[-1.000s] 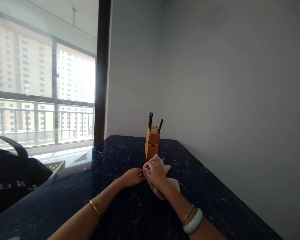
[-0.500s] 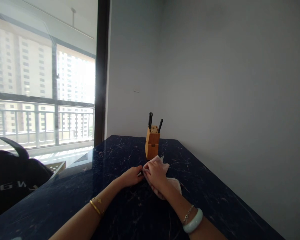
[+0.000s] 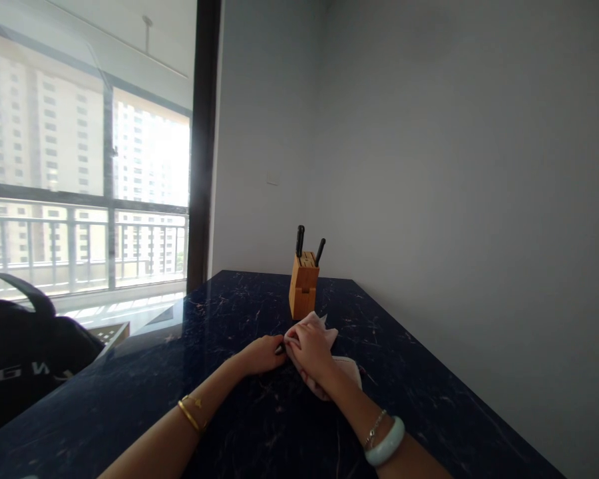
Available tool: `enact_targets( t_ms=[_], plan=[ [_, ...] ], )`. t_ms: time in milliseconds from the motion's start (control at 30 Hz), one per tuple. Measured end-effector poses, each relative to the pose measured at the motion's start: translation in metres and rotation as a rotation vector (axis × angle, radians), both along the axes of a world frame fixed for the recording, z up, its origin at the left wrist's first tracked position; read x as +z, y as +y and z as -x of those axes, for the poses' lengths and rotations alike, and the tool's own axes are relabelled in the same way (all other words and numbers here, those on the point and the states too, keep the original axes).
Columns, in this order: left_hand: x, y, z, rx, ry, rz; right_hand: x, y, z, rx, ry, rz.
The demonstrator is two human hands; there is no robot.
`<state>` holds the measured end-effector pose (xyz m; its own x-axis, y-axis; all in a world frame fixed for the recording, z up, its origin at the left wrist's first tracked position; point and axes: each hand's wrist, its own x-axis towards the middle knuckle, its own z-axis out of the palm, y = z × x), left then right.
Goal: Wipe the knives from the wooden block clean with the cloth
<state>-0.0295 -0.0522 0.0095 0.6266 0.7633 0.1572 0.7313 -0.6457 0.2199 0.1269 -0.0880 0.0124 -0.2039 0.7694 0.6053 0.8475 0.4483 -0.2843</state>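
My left hand (image 3: 264,353) is closed round the dark handle of a knife (image 3: 279,348). Only the handle's end shows at the fingers, and the blade's tip sticks out past the cloth on the far side. A pale pink cloth (image 3: 347,369) is wrapped about the blade, most of which it hides. Pinching that cloth against the blade near the handle is my right hand (image 3: 310,346). Just beyond both hands stands a wooden knife block (image 3: 303,293), upright, with black-handled knives (image 3: 300,241) in its top slots.
The dark blue marbled table (image 3: 239,299) reaches to the grey wall (image 3: 454,199). At the left is a black bag (image 3: 30,359) with pale lettering, beside a low wooden piece (image 3: 114,336). Large windows (image 3: 80,153) lie beyond it.
Almost nothing differs. Both hands keep their hold on the knife and the cloth, and the view has shifted very slightly.
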Motion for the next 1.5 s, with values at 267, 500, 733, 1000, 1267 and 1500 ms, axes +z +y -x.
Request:
enact_targets(
  t_ms=[267, 500, 733, 1000, 1267, 1500],
  plan=[
    [-0.003, 0.003, 0.001, 0.003, 0.039, -0.031, 0.002, 0.008, -0.015, -0.11, 0.05, 0.028],
    [0.001, -0.001, 0.0, -0.048, 0.052, -0.037, -0.003, -0.002, 0.006, 0.075, 0.007, 0.006],
    [-0.002, 0.001, -0.001, 0.005, 0.1, -0.067, 0.003, 0.0, -0.003, -0.116, 0.018, 0.036],
    [0.0, -0.001, -0.001, 0.005, 0.108, -0.064, -0.002, 0.002, -0.002, -0.045, 0.023, 0.072],
    [0.002, -0.004, -0.001, -0.003, 0.11, -0.058, -0.004, 0.003, -0.001, -0.023, 0.036, 0.082],
    [-0.001, 0.0, -0.001, 0.013, 0.126, -0.066, -0.004, 0.013, -0.016, -0.178, 0.086, 0.085]
  ],
)
